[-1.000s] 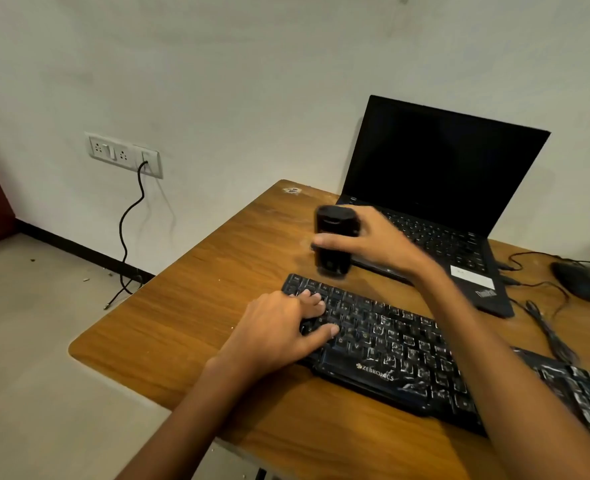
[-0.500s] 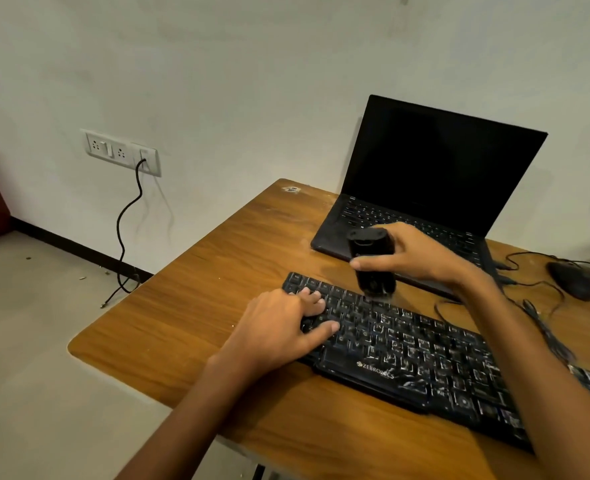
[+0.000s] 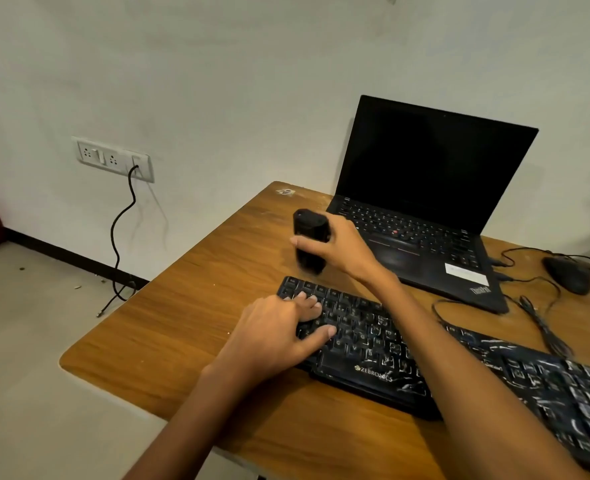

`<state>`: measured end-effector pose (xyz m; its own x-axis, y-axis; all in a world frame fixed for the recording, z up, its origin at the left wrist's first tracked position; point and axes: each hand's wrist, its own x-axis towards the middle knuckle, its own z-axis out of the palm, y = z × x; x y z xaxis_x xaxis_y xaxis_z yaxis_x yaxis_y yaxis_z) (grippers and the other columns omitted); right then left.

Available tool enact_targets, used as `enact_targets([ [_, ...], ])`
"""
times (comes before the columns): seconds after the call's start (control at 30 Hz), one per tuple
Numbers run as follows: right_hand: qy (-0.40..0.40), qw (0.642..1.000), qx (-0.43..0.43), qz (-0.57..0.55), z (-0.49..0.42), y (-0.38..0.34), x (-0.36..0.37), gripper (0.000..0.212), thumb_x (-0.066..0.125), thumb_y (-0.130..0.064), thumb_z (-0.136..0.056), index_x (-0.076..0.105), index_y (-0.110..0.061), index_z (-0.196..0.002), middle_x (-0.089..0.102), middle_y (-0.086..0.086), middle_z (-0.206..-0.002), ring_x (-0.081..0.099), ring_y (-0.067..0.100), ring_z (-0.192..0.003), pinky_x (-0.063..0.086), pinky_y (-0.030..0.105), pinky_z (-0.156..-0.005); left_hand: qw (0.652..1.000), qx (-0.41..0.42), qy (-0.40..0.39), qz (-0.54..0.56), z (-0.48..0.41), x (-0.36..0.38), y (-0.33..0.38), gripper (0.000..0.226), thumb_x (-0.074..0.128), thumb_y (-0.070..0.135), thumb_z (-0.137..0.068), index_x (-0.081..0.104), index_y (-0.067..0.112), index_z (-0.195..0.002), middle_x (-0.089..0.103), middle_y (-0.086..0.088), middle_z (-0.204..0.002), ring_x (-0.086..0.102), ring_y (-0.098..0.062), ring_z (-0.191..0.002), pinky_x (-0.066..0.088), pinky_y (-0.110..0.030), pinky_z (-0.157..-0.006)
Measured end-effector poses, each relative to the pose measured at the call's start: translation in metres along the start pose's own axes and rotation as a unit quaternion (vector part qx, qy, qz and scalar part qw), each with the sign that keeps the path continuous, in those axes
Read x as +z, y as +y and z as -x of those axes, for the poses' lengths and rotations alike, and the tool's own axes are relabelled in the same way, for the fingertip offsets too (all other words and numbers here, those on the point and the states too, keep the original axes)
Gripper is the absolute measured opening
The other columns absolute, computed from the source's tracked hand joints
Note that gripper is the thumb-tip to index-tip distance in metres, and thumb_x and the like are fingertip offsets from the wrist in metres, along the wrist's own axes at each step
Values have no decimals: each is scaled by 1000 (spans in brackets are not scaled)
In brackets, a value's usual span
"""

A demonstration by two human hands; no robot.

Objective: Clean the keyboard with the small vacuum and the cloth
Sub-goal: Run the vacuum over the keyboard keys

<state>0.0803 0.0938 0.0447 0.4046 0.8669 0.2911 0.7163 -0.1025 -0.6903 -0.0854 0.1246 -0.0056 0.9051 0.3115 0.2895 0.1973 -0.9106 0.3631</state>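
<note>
Right hand (image 3: 345,249) is gripping the small vacuum (image 3: 310,240), a stubby black cylinder. Fingers are wrapping round its right side and the thumb is crossing its front; the grip is pressed tight on the body. The vacuum is standing roughly upright, its lower end hanging above the desk (image 3: 196,306), just beyond the far left corner of the keyboard (image 3: 408,355). The lower end is blurred, so contact with the desk cannot be told.

Left hand (image 3: 273,334) is lying palm down on the left end of the keyboard. Its fingers are resting loosely spread across the keys and the thumb is reaching rightward along a nearer row; this grip is holding nothing, only pressing on the keyboard.

The keyboard is black, with white streaks on its keys and front edge, and is lying diagonally across the near part of the desk, its right end running out of the picture. The right forearm is crossing over its middle.

Further back and right, a black laptop (image 3: 425,188) is sitting open with a dark screen. A black mouse (image 3: 569,273) is resting at the far right, its cables trailing over the desk. On the wall at left, a socket panel (image 3: 113,159) is carrying a black cord (image 3: 122,230) that is dropping to the floor.
</note>
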Motion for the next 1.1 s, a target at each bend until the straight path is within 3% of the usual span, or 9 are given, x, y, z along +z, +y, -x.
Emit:
enact_targets([
  [0.13,-3,1000,10,-20,10,3,1,21,69,-34,-78,57,-20,-87,61,-8,-82,57,6,-78,45,15,-69,1000,-6,-2,3,0,0,0,57,37,62,-88,50,25,-130,48,10,-137,44,0,-124,43,-29,-100],
  [0.27,50,989,24,136,36,22,-38,34,69,-41,-77,60,-25,-105,66,-5,-101,59,13,-96,48,26,-83,1000,-6,-7,13,1,-1,2,57,39,61,-87,50,25,-130,48,12,-135,43,2,-124,41,-28,-102],
  [0.37,70,997,18,25,71,11,-66,20,71,-35,-74,59,-24,-86,62,-8,-83,58,6,-79,44,10,-69,999,-15,-6,28,1,-3,3,57,41,62,-86,50,26,-130,48,14,-135,44,2,-124,40,-30,-103],
  [0.47,50,997,3,-55,103,-6,-72,44,73,-42,-70,61,-10,-96,65,14,-95,63,23,-92,52,35,-83,999,-17,0,39,8,-6,3,55,42,61,-86,50,28,-130,45,14,-137,41,1,-126,40,-34,-104],
  [0.53,29,996,-11,-84,117,-19,-66,48,71,-45,-70,60,-10,-100,66,14,-99,64,25,-95,53,44,-85,998,-11,10,55,15,-9,6,50,45,55,-88,52,28,-129,45,13,-137,38,1,-128,39,-35,-105],
  [0.73,-41,992,-30,-112,135,-44,-24,36,69,-38,-73,63,-14,-100,69,8,-97,65,21,-92,52,47,-82,997,9,-36,74,34,-14,16,27,51,34,-91,60,35,-117,55,8,-130,61,-6,-101,49,-29,-87],
  [0.83,-48,994,7,-103,153,-34,-35,37,69,-41,-69,64,-16,-95,69,6,-96,66,18,-89,55,40,-79,997,17,-55,53,32,-10,9,39,46,37,-94,45,31,-133,36,13,-143,35,-2,-131,29,-27,-109],
  [0.97,-59,995,58,-63,182,-20,-75,46,75,-49,-60,62,-17,-91,70,-7,-92,67,9,-82,55,21,-71,996,29,-56,57,30,-9,4,41,46,35,-94,44,27,-134,36,15,-142,30,5,-129,24,-19,-108],
  [1.1,-65,997,20,-30,175,-37,-76,40,72,-50,-64,63,-23,-92,69,-2,-87,65,12,-80,55,29,-70,996,33,-53,69,30,-10,5,39,47,31,-94,46,26,-133,37,16,-140,25,11,-122,23,-15,-105],
])
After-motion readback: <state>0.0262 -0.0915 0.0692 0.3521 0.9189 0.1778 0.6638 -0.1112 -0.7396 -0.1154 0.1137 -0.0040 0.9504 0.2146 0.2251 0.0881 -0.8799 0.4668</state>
